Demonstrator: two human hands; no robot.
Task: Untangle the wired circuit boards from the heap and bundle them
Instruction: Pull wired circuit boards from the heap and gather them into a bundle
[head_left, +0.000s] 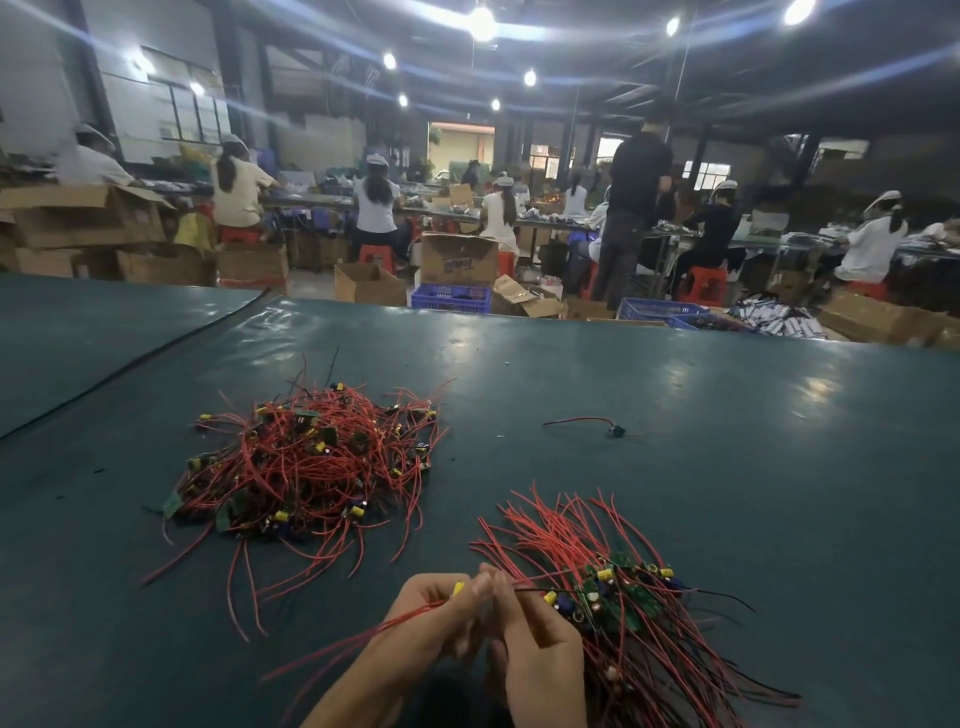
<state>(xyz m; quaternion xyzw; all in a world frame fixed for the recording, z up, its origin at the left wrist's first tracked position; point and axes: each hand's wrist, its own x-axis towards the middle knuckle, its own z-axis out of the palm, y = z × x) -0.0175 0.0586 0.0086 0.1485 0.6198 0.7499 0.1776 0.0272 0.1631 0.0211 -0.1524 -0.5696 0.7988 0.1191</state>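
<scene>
One wired board (460, 588) is pinched between L hand (436, 616) and R hand (540, 642). Its red leads trail down-left and could prob. be re-snagged on the sorted bundle (631, 603) if pulled across it. Fingers of both hands are curled, tips meeting, forearms angled in from below. The bundle lies just right of the R hand. The tangled heap (311, 457) is left well apart, up-left on the green mat (727, 493).

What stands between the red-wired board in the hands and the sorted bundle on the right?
Nothing visible. The left hand and right hand pinch the red-wired circuit board right beside the aligned bundle of red-wired green boards on the dark green mat.
</scene>
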